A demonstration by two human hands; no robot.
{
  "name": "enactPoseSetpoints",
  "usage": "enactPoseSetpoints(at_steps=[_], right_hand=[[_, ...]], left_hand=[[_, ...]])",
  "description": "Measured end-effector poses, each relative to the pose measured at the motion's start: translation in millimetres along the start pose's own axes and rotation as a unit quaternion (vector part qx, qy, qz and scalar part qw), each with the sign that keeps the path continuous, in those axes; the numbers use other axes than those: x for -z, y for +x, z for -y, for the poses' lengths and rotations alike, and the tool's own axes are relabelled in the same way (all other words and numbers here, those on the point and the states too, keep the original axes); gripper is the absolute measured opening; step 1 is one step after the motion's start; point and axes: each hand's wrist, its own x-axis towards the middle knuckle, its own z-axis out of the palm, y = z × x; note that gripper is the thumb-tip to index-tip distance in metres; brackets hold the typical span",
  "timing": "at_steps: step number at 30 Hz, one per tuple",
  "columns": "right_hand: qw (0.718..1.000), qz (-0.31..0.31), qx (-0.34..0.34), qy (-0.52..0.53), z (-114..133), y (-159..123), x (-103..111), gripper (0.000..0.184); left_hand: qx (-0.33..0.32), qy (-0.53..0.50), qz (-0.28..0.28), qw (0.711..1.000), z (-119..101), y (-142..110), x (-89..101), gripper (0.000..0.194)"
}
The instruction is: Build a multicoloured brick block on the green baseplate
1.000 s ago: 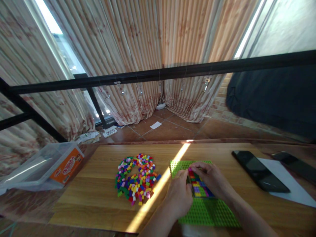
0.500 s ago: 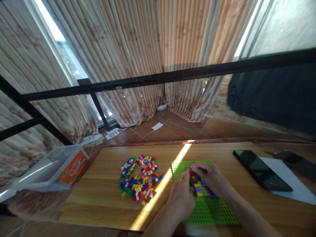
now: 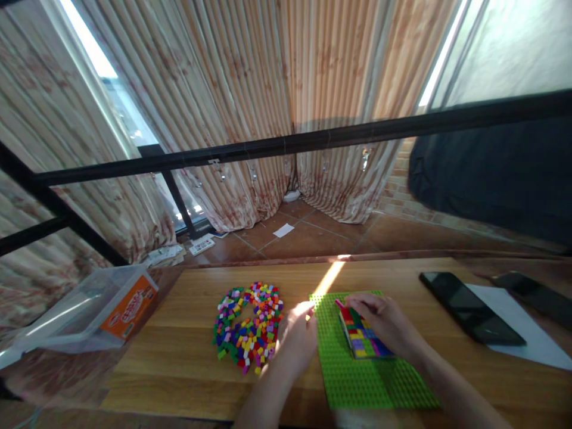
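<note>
The fingers of your right hand were bunched at the upper-left corner of the brick block, beside a pink brick; you could not tell whether they gripped it. Your left hand was half curled, and whether it held anything did not show. Half a second earlier it had pressed close to the block's left side; now it had shifted left, off the green baseplate, and the block's left edge lay bare. The multicoloured brick block sat on the baseplate, right of the lower centre of the frame, partly under your right hand.

The streak of sunlight, which had run down to the near edge, now broke at your left hand and lit its knuckles. On the wooden desk, a loose brick pile lay left of that hand. Toward the right edge, a black phone overlapped white paper. A clear box stood at lower left. Beyond, a dark rail crossed before patterned curtains and reddish floor tiles.
</note>
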Motion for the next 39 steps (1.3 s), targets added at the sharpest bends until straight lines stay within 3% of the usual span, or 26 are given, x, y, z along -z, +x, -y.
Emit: enactPoseSetpoints(at_steps=[7,15,20,24,28,32,39], right_hand=[[1.000,-0.016,-0.015,-0.020,0.0,2.0,1.1,0.036],[0.996,-0.068,-0.035,-0.046,-3.1,1.6,7.0,0.032],[0.998,-0.054,-0.034,-0.027,-4.6,0.1,7.8,0.032],[0.997,-0.061,-0.049,-0.013,-8.1,-2.6,11.0,0.031],[0.996,-0.070,-0.062,-0.012,-9.1,-3.8,15.9,0.031],[0.995,-0.085,-0.051,-0.004,-3.9,-3.4,17.1,0.031],[0.998,-0.051,0.022,0.001,12.9,-4.1,11.4,0.025]], left_hand=[[0.018,0.021,0.015,1.000,3.4,-2.0,-6.8,0.037],[-0.126,0.098,0.011,0.987,-12.0,25.6,-23.9,0.044],[-0.150,0.136,0.022,0.979,-16.5,39.4,-39.0,0.035],[-0.133,0.158,0.040,0.978,-16.3,43.8,-46.5,0.028],[-0.106,0.106,0.000,0.989,-17.5,45.8,-44.2,0.022],[-0.074,-0.009,-0.037,0.997,-23.4,42.8,-32.3,0.016],[-0.127,-0.089,-0.027,0.988,-31.0,30.0,-26.4,0.018]])
